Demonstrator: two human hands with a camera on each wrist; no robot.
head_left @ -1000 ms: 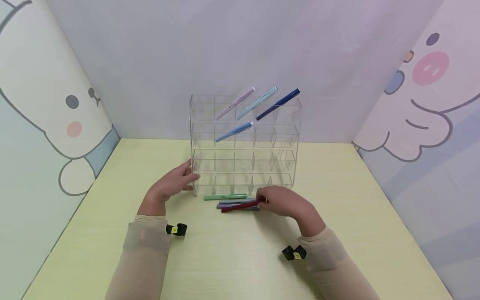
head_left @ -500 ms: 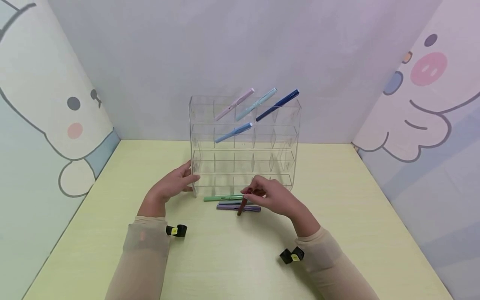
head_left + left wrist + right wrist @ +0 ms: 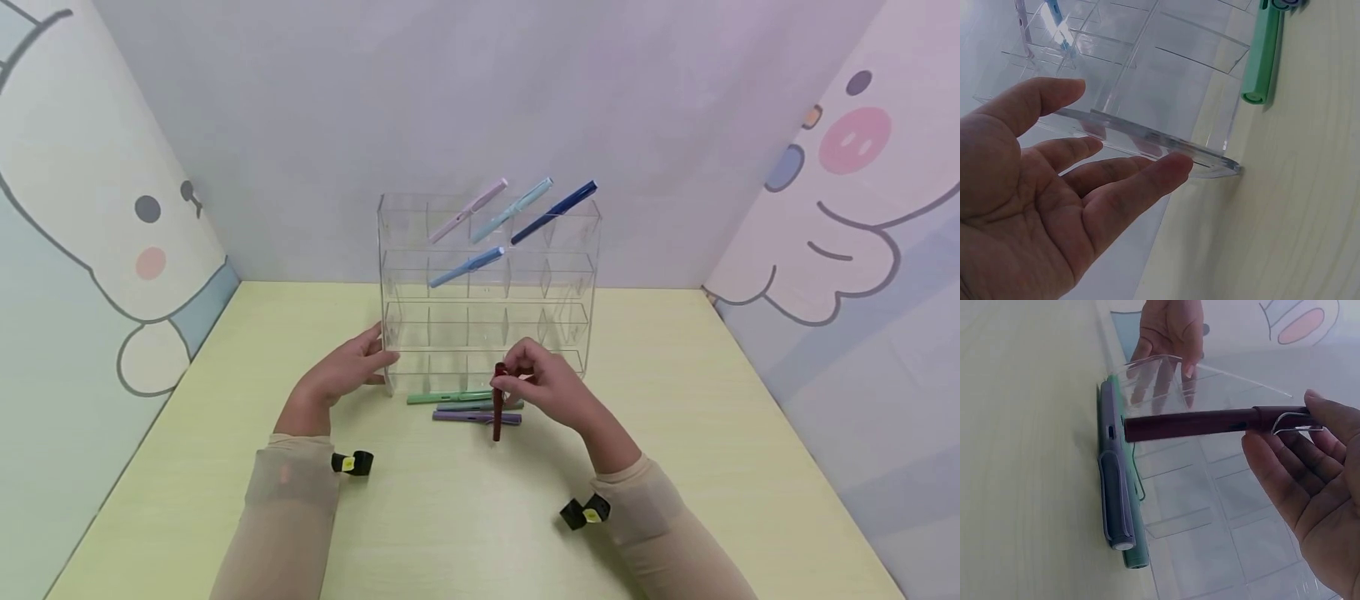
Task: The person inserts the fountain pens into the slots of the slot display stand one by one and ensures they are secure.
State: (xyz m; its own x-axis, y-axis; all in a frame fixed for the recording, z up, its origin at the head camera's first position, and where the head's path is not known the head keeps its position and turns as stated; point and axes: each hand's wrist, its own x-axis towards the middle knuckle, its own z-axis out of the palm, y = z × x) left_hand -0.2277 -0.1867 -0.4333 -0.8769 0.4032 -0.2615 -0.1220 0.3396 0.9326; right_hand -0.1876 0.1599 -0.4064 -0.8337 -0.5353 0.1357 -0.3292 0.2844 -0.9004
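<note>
Head view faces forward, down; both wrist views sit close — all share the clear rack (image 3: 450, 325).

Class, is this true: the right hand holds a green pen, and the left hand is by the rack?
The pen in the right hand is dark red, not green, as the head view shows; the left hand is by the rack.

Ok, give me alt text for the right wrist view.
A right hand holds a dark red pen by its clip end, in front of a clear compartmented rack. A left hand is at the rack's far side; a purple pen lies on a pale table with green showing behind it.
</note>
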